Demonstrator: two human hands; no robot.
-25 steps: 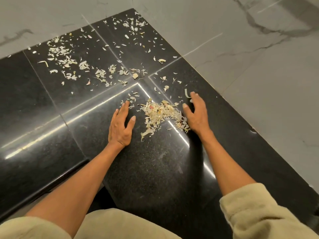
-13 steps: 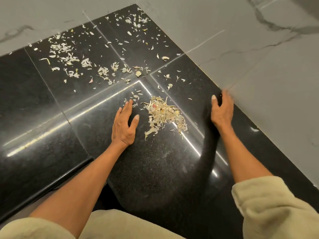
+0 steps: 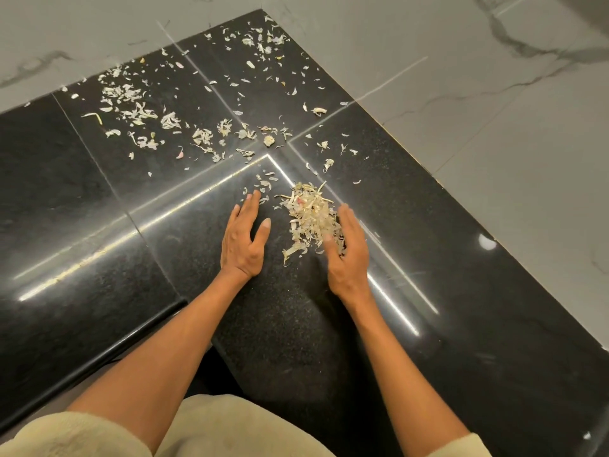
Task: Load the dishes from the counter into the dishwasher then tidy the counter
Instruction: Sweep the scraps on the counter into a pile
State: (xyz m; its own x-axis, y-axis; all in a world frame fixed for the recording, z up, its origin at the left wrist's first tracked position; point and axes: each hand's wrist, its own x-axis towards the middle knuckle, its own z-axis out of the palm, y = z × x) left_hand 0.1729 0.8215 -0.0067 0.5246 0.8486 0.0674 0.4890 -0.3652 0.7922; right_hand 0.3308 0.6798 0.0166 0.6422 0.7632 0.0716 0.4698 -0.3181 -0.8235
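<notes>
The right hand was out by the wall half a second ago, and now it has come back in and its fingers touch the right side of the pile of peels. It looks a bit blurry, so it is likely moving. Its fingers are straight and close together, and it holds nothing. The left hand has stayed flat on the black surface, just left of the pile, fingers straight and thumb out, holding nothing. The pile sits between the two hands, so I think the person is sweeping the mess into one heap. No dishes show here, so this looks like the tidy-up part of the job. Many loose peels are still spread over the far part of the surface, well apart from the pile, so there is more to gather. The surface is shiny black stone that turns a corner, and grey marble wall stands behind it
</notes>
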